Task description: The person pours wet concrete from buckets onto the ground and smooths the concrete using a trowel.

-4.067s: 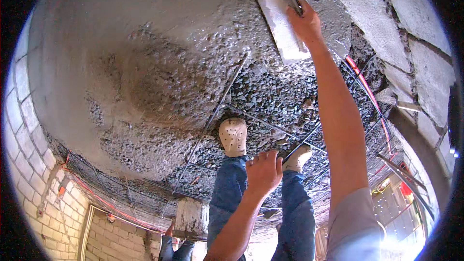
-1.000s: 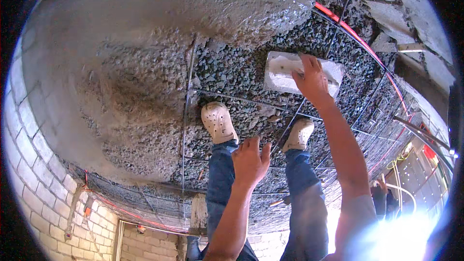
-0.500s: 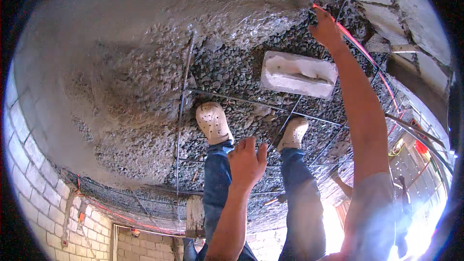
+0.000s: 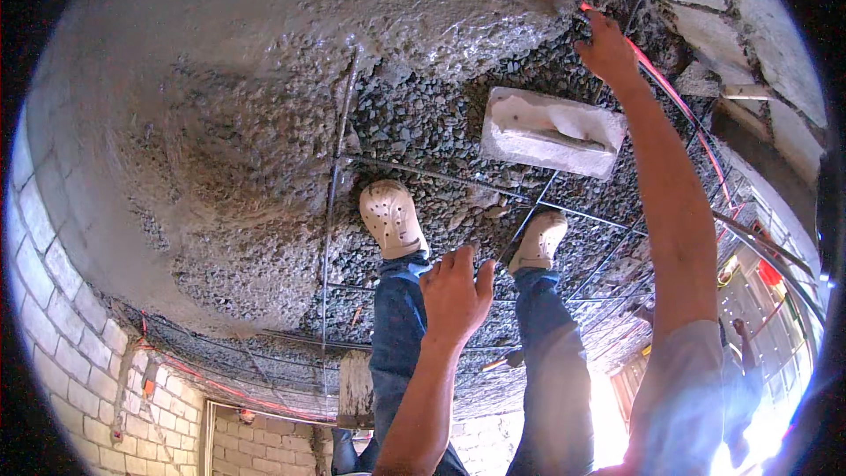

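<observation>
Right hand (image 4: pixel 606 51) at the red tube (image 4: pixel 663 81) beside the wet concrete (image 4: pixel 423 0); grip cannot be determined. Left hand (image 4: pixel 456 295) empty, loosely curled. Trowel (image 4: pixel 548 143) lies unheld on gravel (image 4: pixel 410 128).

From here I see the float (image 4: pixel 553 132) on the gravel (image 4: pixel 401 115), concrete (image 4: pixel 264 13) left of and beyond it, the block wall (image 4: pixel 705 40) to its right.

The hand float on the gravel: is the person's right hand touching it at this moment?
Apart: the head view shows gravel between the right hand and the hand float.
</observation>
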`<move>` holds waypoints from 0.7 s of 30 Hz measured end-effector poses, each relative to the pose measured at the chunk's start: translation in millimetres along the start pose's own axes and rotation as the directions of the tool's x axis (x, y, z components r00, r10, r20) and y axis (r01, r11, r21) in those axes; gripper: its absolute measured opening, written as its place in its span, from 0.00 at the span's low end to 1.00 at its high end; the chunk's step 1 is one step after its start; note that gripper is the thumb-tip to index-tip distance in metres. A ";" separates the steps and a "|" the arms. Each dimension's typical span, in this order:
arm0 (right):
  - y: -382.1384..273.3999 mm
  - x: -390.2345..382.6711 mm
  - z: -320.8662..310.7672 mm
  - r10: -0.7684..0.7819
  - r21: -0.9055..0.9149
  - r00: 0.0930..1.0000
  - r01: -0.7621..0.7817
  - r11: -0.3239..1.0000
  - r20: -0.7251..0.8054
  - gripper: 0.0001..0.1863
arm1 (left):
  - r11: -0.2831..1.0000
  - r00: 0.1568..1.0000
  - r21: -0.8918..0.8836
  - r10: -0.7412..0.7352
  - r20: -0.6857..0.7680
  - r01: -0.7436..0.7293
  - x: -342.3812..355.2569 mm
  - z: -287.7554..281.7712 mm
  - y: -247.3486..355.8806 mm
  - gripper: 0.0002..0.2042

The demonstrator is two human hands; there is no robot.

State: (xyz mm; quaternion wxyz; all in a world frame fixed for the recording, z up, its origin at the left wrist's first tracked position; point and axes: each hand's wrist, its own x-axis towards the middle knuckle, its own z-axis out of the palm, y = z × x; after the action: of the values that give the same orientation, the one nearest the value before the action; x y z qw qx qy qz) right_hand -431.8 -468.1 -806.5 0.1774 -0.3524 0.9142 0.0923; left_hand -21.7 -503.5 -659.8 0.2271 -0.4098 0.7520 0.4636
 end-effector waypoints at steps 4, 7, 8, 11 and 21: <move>-15.0 -28.9 -14.3 -0.007 0.115 0.981 0.030 0.993 -0.196 0.32 | 0.999 1.000 -0.039 0.010 -0.008 -0.011 2.4 5.3 -2.9 0.15; -46.7 -75.1 -7.0 -0.202 0.049 0.977 0.198 0.979 0.072 0.31 | 0.999 1.000 0.048 -0.009 -0.005 0.009 1.5 0.1 -11.6 0.19; -58.8 -92.9 -8.3 -0.241 0.080 0.950 0.230 0.970 0.197 0.31 | 0.998 1.000 0.053 -0.019 -0.019 0.020 -0.9 0.1 -14.2 0.19; -72.7 -131.7 21.5 -0.295 0.075 0.921 0.285 0.956 0.254 0.29 | 0.997 0.995 0.042 -0.073 0.069 0.070 -2.3 -1.7 -20.5 0.19; -50.3 -145.0 46.4 -0.226 0.027 0.858 0.241 0.970 0.460 0.25 | 1.000 0.988 0.023 -0.013 -0.156 0.017 -8.1 13.7 -19.4 0.18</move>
State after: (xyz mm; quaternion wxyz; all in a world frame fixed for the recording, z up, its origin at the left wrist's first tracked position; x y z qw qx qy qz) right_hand -285.9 -402.7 -794.9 0.3932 -0.4312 0.7951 0.1652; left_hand -1.7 -492.6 -670.3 0.1761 -0.4475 0.7698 0.4196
